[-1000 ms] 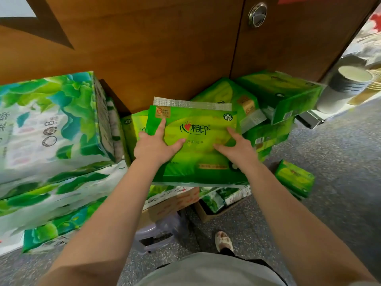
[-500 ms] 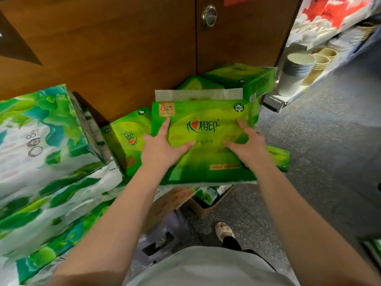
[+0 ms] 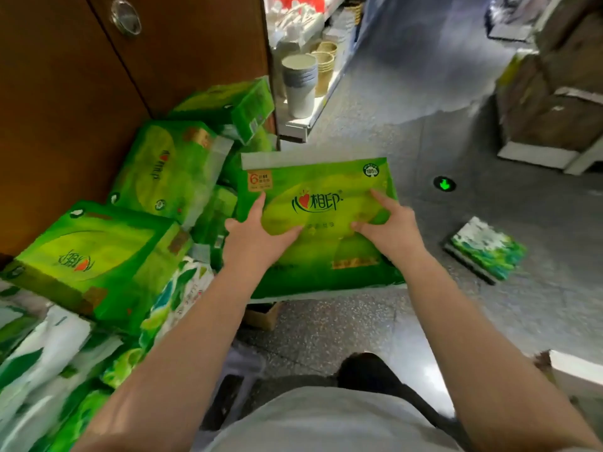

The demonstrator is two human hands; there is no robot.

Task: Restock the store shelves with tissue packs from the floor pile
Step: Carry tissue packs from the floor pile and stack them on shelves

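I hold a bright green tissue pack in the air over the grey floor, face up with red and dark lettering. My left hand grips its left edge, thumb across the top. My right hand grips its right side the same way. To the left lies the floor pile of green tissue packs, stacked against a brown wooden cabinet. The fingers under the pack are hidden.
A low shelf with stacked paper cups runs along the aisle behind the pile. One small green-and-white pack lies alone on the floor at right. Brown cartons stand at the far right. A green arrow marker glows on the floor.
The pack has come away from the pile and swung right, out over the aisle floor. My view has turned right with it; both hands keep the same hold.
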